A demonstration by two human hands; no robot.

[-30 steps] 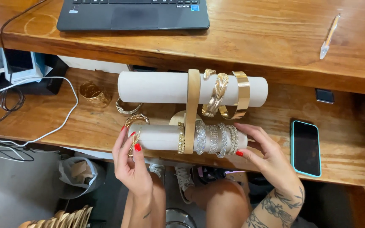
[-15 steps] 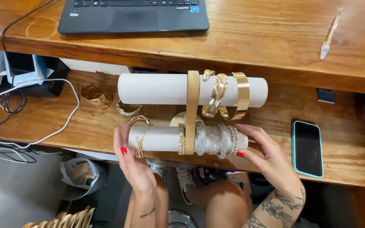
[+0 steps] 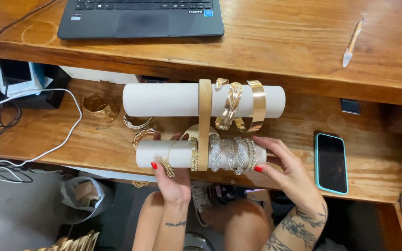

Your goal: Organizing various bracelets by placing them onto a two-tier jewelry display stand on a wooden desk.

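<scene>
A two-tier bracelet stand with a wooden upright sits on the lower wooden shelf. Its upper white roll carries wide gold cuffs. The lower white roll carries several sparkling silver and gold bangles. My left hand grips the lower roll from beneath, fingers on a thin gold bracelet draped over the roll. My right hand holds the roll's right end, fingertips beside the bangles.
Loose gold cuffs and bangles lie on the shelf to the left, near a white cable. A phone lies at the right. A laptop and pen rest on the upper desk.
My left hand has shifted right along the lower roll, carrying the thin gold bracelet further onto it. My right hand has stayed at the roll's right end.
</scene>
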